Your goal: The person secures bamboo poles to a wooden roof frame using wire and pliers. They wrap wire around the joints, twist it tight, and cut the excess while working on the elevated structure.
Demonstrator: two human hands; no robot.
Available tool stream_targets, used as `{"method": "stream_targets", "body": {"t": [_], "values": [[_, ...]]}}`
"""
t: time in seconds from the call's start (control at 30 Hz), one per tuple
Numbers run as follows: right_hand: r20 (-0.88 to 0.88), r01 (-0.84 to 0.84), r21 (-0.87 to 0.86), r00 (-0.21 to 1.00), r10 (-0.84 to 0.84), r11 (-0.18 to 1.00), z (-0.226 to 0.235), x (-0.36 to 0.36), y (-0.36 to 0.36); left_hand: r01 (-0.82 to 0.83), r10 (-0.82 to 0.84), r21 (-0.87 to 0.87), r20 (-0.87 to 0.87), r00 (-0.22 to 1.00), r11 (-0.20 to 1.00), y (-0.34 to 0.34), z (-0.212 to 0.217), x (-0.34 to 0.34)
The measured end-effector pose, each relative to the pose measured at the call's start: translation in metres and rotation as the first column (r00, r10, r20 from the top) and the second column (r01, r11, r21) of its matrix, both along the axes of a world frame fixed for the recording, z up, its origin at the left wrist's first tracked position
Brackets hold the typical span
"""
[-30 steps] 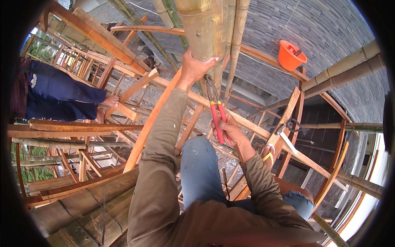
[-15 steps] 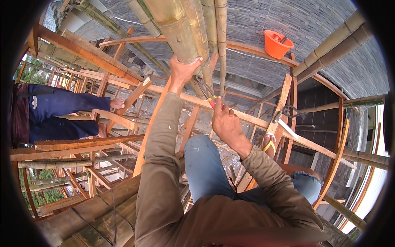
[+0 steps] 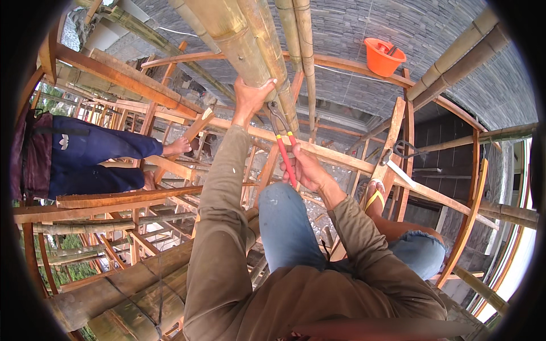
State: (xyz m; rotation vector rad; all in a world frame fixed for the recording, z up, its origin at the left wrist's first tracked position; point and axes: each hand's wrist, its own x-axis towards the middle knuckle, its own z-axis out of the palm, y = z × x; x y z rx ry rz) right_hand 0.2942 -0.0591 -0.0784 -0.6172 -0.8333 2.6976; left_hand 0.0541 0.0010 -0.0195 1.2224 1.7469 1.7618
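My left hand (image 3: pixel 251 101) is wrapped round the end part of a thick bamboo pole (image 3: pixel 242 54), thumb across its near side. In my right hand (image 3: pixel 310 170) is a pair of pincers (image 3: pixel 279 120) with red and yellow handles, its handles spread a little apart. The dark head of the pincers is at the pole, just below my left thumb; whether the jaws grip wire there is too small to tell. A second bamboo pole (image 3: pixel 272 48) runs tight alongside the first.
Wooden beams and bamboo make a scaffold over a drop. An orange bucket (image 3: pixel 384 58) hangs by the stone-patterned wall (image 3: pixel 341 34). A hammer (image 3: pixel 400 173) rests on a beam at right. Another person's legs in blue trousers (image 3: pixel 96 139) stand at left. My sandalled foot (image 3: pixel 374 198) is on timber.
My right hand has moved down and turned, its fingers loosening, and the pincers' handles have spread. My left hand keeps its hold on the pole. The other person's foot has shifted right.
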Motion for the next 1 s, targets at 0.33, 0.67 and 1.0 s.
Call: {"method": "stream_targets", "body": {"t": [0.33,0.67,1.0], "values": [[0.32,-0.681,0.691,0.589,-0.742,-0.243,0.03,0.016,0.014,-0.028,0.028,0.049,-0.017,0.999,0.998,-0.002,0.0,0.003],[0.522,-0.582,0.812,0.685,-0.508,0.048,0.013,0.006,0.033,-0.044,0.047,0.058,-0.061,0.997,0.997,0.005,-0.007,-0.002],[0.036,-0.102,-0.045,0.994,0.104,0.994,-0.004,0.003,0.016,-0.031,0.033,0.076,-0.031,0.999,0.997,0.004,-0.007,0.001]]}}
